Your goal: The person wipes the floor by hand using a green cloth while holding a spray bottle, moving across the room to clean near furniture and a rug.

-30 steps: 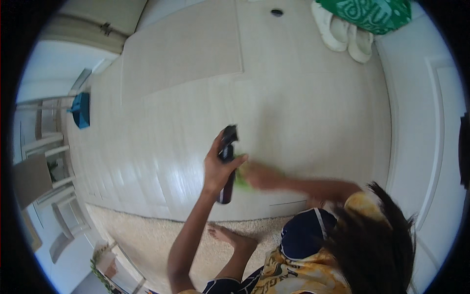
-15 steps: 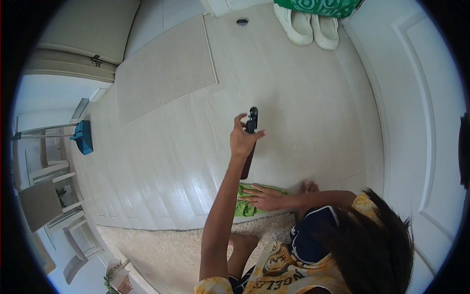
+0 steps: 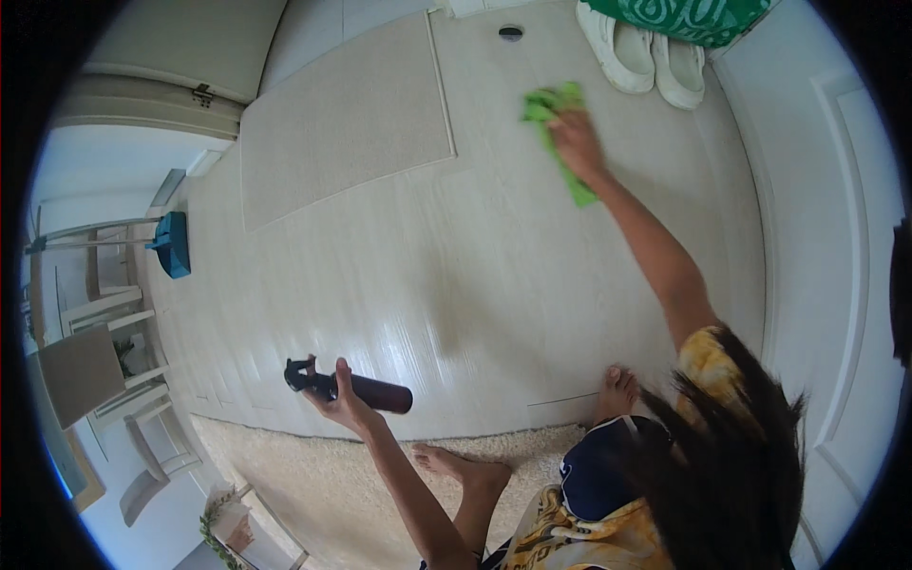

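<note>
My left hand (image 3: 344,407) is closed around a dark brown spray bottle (image 3: 380,393) with a black trigger head. The bottle lies tilted sideways, its head pointing left, above the floor near the edge of the shaggy rug. With my right arm stretched far forward, my right hand (image 3: 574,142) grips a bright green cloth (image 3: 554,103) on the pale floor. Part of the cloth hangs out below the hand, slightly blurred. The right fingers are partly hidden by the hand's back and the cloth.
A flat beige mat (image 3: 347,133) lies at the far left, beside a small dark round floor piece (image 3: 511,33). White clogs (image 3: 627,57) stand under a green bag (image 3: 684,14). A blue dustpan (image 3: 171,245) is at left, a white door (image 3: 855,237) at right, a cream rug (image 3: 313,465) nearby.
My right hand has carried the green cloth from beside the rug far forward across the floor. The left hand has come back and left, turning the spray bottle sideways.
</note>
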